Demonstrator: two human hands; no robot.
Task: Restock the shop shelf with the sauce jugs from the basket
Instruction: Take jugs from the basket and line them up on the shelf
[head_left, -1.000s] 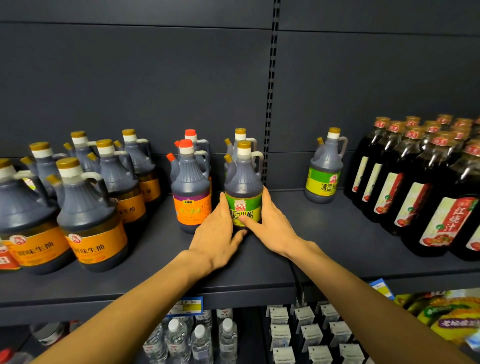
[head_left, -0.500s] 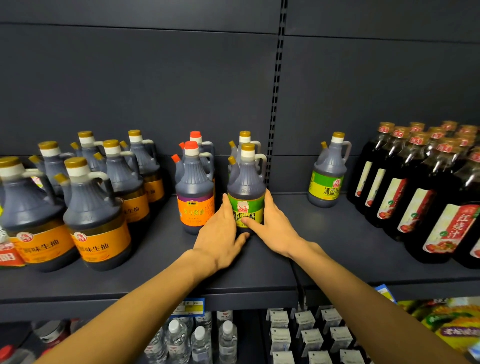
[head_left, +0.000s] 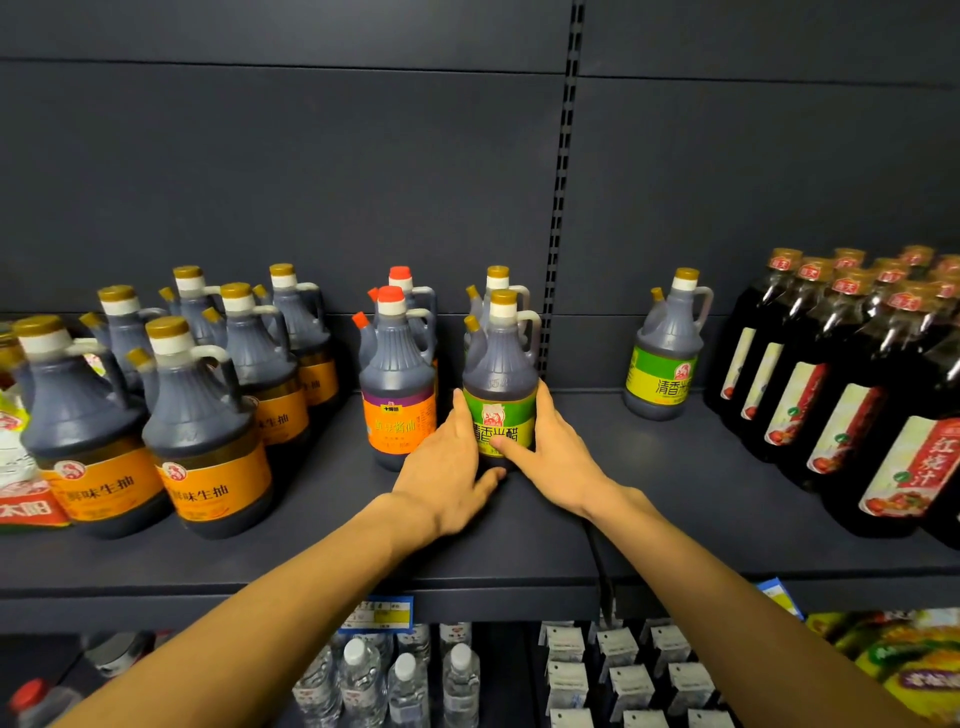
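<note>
A dark plastic sauce jug with a green label and a gold cap (head_left: 500, 387) is standing upright on the dark grey metal shelf (head_left: 311, 530), just in front of a second jug of the same kind and just beside a dark jug with an orange label and a red cap (head_left: 398, 387). The left hand (head_left: 451, 467) is cupping the green-labelled jug's left side, fingers lying straight up along it and thumb reaching under its base. The right hand (head_left: 551, 453) is grasping the right side, its thumb pressing across the label's lower edge and its fingers wrapping behind. Another green-labelled jug (head_left: 665, 358) is standing well apart to the right, near a block of tall dark bottles with red caps (head_left: 852, 384). Large orange-labelled jugs (head_left: 197, 436) are crowding the shelf's left end.
</note>
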